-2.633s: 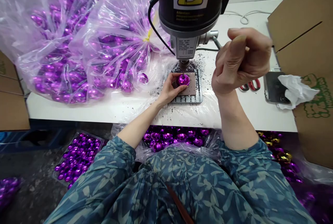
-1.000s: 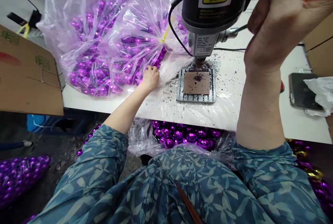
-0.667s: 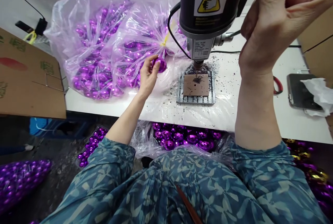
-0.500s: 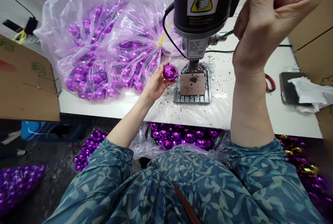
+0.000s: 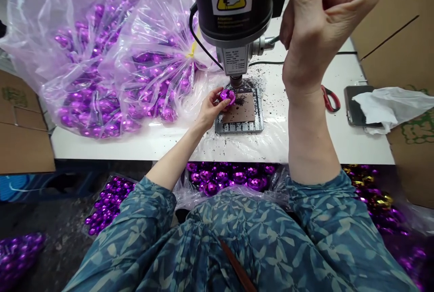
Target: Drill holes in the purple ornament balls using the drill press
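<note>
A shiny purple faceted ball ornament [image 5: 227, 96] is pinched between the fingers and thumb of my left hand [image 5: 210, 110]. The ball is at the left side of a brown board [image 5: 244, 113] on the slotted metal base [image 5: 259, 125] of a small drill press [image 5: 233, 21]. Directly above is the press's chuck [image 5: 236, 81]; the drill bit is hard to make out. Up at the right, my right hand [image 5: 317, 25] is closed on the lever [image 5: 274, 40] of the press, whose grip is mostly hidden by the hand. Dark shavings lie scattered around the base.
Large clear bags of purple balls [image 5: 98, 70] stand at the left. An open bag of purple balls [image 5: 233, 176] lies below the table's front edge. Red-handled scissors [image 5: 330, 99], a dark phone-like device [image 5: 352, 106] and white tissue [image 5: 383, 106] lie at the right, beside cardboard [image 5: 403, 25].
My left hand has brought the ball rightward from beside the base to over the board's left side, under the chuck. My right hand stays on the lever. The whole view has shifted.
</note>
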A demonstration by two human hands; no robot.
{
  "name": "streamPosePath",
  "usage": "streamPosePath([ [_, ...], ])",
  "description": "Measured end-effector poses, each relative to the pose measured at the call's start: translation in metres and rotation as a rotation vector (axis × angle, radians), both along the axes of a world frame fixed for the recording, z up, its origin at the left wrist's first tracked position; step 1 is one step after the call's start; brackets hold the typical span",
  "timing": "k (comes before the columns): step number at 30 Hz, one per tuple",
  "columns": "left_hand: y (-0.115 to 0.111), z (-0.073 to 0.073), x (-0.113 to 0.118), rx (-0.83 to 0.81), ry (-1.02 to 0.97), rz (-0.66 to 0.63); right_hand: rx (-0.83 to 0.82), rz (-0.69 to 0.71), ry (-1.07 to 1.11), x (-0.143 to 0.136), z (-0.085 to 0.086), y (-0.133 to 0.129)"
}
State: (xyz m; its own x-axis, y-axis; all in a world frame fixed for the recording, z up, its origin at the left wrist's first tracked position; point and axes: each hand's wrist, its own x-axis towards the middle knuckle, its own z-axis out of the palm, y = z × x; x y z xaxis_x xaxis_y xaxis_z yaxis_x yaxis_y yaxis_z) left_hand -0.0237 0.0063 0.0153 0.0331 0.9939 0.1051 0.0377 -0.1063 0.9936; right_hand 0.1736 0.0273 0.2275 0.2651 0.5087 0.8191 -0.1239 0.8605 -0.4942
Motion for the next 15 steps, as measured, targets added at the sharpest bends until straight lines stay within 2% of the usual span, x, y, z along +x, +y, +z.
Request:
streamPosePath([
  [6,-0.002,0.006,0.006,0.038,0.015,-0.016,-0.016,0.023,-0.04,0.002,0.006,-0.002],
  [15,0.002,-0.001,0.015,0.083,0.155,-0.027,-0.062,-0.066,-0.113,0.0,0.01,-0.007],
])
